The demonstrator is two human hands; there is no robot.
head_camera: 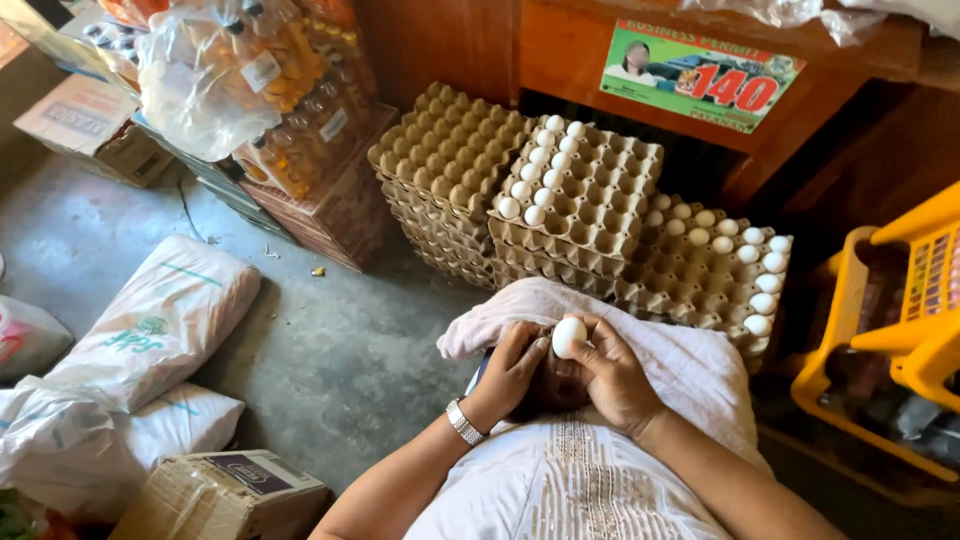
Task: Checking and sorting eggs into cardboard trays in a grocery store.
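Egg point(568, 336), white, gripped between both hands, left point(512, 368) and right point(612, 372), over a pink cloth point(690, 365).

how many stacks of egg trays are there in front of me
3 stacks on the floor: the left one topped by an empty tray, the middle one with a few white eggs, the right one with eggs along its edges, partly hidden behind the cloth. More may be hidden.

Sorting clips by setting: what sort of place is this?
Probably a small shop's storeroom: stacked egg trays, wrapped bottles of oil on cartons, and sacks on the concrete floor.
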